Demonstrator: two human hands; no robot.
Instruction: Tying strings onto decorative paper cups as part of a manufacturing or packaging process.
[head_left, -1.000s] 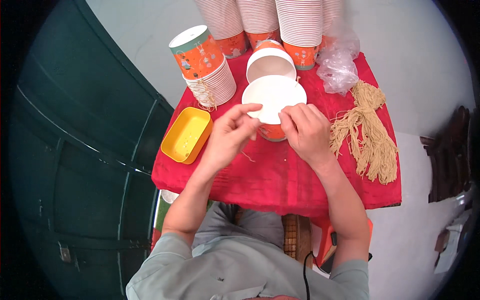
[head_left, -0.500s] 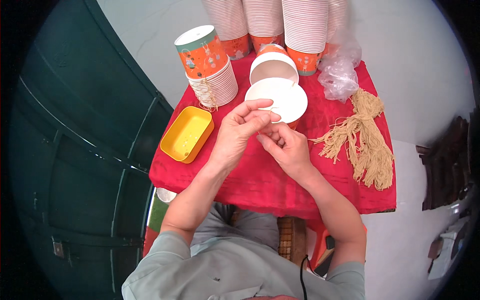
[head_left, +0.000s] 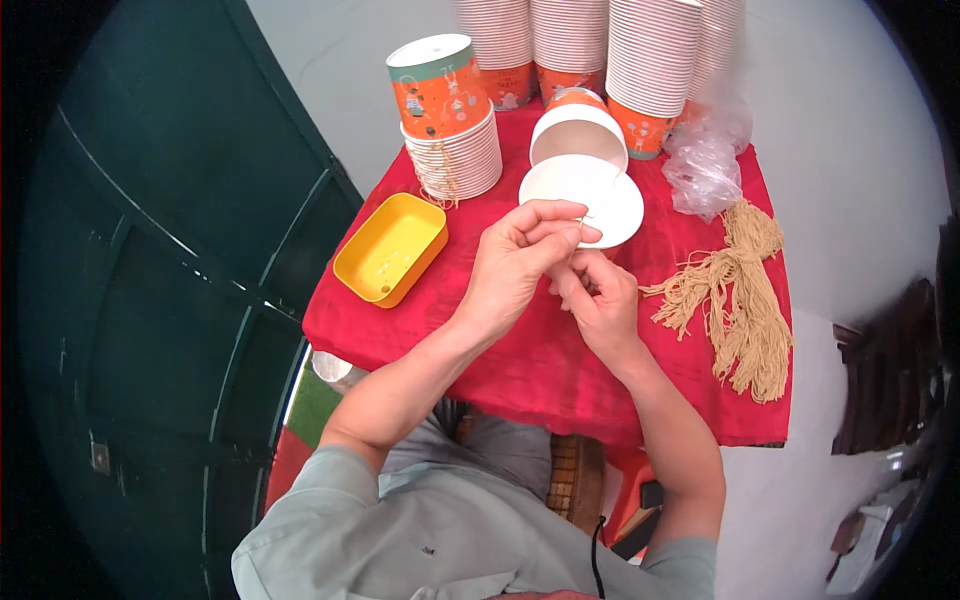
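Over the red-clothed worktop (head_left: 545,385), centre: left grip (head_left: 510,265), pinched, apparently on a thin strand (head_left: 583,223); right grip (head_left: 606,300), curled close below, contents hidden. Change: both grips, apart over the white-topped paper tub (head_left: 560,180) a second ago, now meet nearer the front edge, apparently sharing one spot of fingertip work.

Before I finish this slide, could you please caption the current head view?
Left hand and right hand close together over a red cloth, between a yellow container and tan string.
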